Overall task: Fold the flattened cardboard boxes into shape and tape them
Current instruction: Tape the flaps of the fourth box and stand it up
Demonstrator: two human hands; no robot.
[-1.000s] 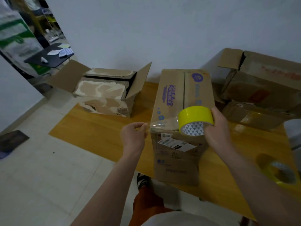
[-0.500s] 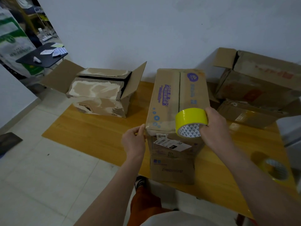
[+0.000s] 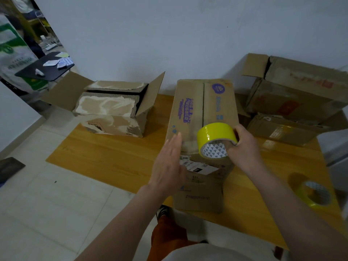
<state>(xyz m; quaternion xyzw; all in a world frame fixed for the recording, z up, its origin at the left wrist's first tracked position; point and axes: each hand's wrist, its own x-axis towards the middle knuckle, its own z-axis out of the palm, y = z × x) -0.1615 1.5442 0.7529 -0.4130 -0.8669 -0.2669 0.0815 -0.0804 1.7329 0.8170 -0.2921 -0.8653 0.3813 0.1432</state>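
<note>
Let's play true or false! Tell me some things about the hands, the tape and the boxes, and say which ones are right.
1. The right hand grips a yellow tape roll. True.
2. The left hand pinches a pair of scissors. False: its fingers are straight and it holds nothing.
3. A second tape roll lies on the wooden table at the right. True.
4. The box with torn flaps on the left is taped shut. False: its flaps stand open.
5. The purple-printed box lies on the floor. False: it stands on the table.
</note>
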